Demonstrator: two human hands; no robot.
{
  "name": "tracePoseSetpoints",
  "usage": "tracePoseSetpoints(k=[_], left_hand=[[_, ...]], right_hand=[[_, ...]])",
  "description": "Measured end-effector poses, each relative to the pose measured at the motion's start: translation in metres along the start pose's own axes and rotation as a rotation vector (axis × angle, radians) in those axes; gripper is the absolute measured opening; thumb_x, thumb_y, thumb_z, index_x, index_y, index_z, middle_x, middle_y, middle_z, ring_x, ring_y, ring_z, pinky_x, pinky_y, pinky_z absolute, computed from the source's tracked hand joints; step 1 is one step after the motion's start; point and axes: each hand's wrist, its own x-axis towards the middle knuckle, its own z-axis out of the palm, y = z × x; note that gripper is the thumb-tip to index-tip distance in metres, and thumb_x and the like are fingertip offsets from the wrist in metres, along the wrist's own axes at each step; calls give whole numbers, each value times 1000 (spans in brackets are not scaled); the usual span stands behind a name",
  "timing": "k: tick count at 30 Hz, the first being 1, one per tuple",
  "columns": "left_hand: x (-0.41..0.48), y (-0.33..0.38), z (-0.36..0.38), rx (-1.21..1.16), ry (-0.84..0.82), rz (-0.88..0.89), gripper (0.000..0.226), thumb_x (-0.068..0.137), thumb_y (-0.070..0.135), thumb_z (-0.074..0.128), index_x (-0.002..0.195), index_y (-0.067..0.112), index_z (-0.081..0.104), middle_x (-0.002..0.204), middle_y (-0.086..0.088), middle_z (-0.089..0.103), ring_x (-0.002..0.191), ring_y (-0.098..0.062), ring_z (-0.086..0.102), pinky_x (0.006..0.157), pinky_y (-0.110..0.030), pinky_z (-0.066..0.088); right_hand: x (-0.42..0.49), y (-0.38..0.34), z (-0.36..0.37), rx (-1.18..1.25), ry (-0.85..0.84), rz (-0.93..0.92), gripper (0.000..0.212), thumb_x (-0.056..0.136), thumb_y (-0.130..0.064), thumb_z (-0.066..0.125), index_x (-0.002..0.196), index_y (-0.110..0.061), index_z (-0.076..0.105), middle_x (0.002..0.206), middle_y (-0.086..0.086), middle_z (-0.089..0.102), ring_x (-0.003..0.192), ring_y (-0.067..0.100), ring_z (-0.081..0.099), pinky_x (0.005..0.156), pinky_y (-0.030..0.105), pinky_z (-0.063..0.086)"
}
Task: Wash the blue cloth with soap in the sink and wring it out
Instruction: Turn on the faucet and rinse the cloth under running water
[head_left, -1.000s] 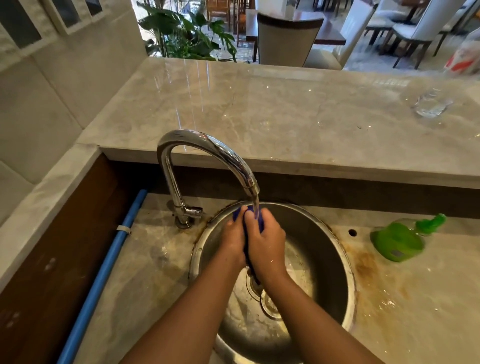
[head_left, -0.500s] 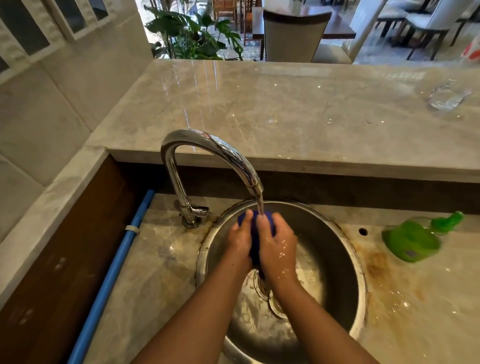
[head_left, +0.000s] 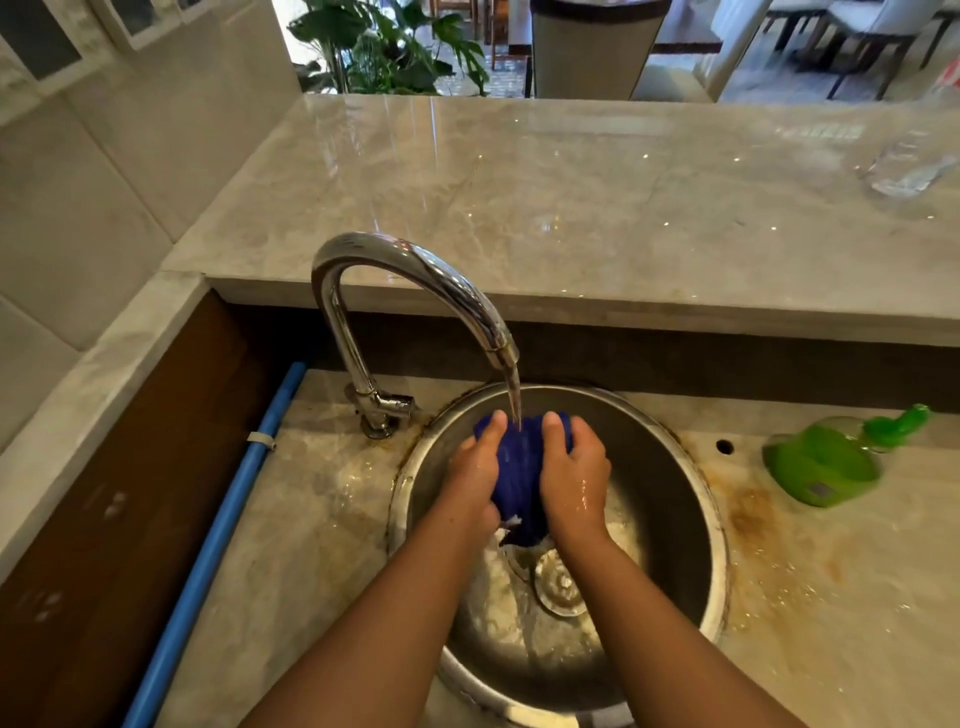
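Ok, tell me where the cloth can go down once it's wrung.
Left: wet counter between pipe and sink rim. Right: the same counter, stained, between sink and bottle. Widest: the ledge behind the faucet, bare up to the glass at far right. Crowded: the sink, where left hand and right hand hold the cloth under running water.

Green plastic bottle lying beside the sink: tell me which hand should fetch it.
Likely right. The green plastic bottle lies on the counter right of the round steel sink, nearest the right hand; the left hand would cross the blue cloth both hold.
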Motion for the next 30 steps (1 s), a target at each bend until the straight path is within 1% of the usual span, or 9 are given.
tracePoseSetpoints(k=[2,5,9,11,16,20,23,25,30], left_hand=[[3,5,5,-16,33,-13,32,95,44,60,110,16,64,103,-14,71,94,-33,69,86,-49,58],[5,-4,12,100,97,12,37,99,44,51,87,12,65,75,-7,64,66,-19,62,59,-27,50],[4,-24,12,-7,47,39,40,94,49,57,102,13,72,94,-14,76,89,-31,73,88,-47,58],[-8,-22,11,-46,-23,48,31,97,41,57,110,14,68,103,-15,75,97,-32,72,93,-50,57],[-8,-19,6,-66,-73,72,21,98,36,58,108,18,64,107,-13,73,97,-30,72,88,-48,59],[6,-10,1,-21,47,72,27,96,43,58,92,17,67,95,-13,73,90,-32,71,90,-50,57],[17,-18,0,-23,13,33,34,91,45,59,84,11,65,79,-11,64,71,-25,65,76,-38,52],[11,-21,0,-79,-47,6,34,91,41,60,90,8,68,85,-14,68,72,-22,70,74,-37,53],[-6,-14,-7,-90,-141,44,30,97,39,58,113,16,67,104,-14,76,94,-31,74,78,-43,60]], right_hand=[[-13,-7,4,12,-41,-69,28,101,-25,53,77,-13,57,68,0,58,56,2,49,54,15,40],[-20,-6,16,-108,-107,-125,27,100,-33,52,78,-16,58,68,-1,61,59,9,55,56,26,46],[6,7,15,-126,-71,6,31,102,-30,48,75,-17,57,69,0,60,64,15,54,61,33,44],[20,14,10,-34,-88,139,33,103,-27,47,74,-16,57,69,2,58,63,14,52,63,32,43],[17,13,3,26,-54,152,31,102,-26,50,74,-13,56,66,3,53,60,14,48,61,33,43],[-16,-10,3,53,-131,24,26,101,-24,53,78,-14,60,67,-1,59,56,4,51,54,19,44],[-29,-11,15,-133,-178,-100,25,100,-32,54,79,-20,59,69,-2,62,59,7,55,55,21,44],[-18,-7,19,-244,-126,-153,28,100,-34,52,77,-19,57,66,-3,59,59,9,54,56,27,41],[17,1,12,-64,-86,99,33,102,-31,51,80,-10,63,71,9,64,63,15,57,64,36,48]])
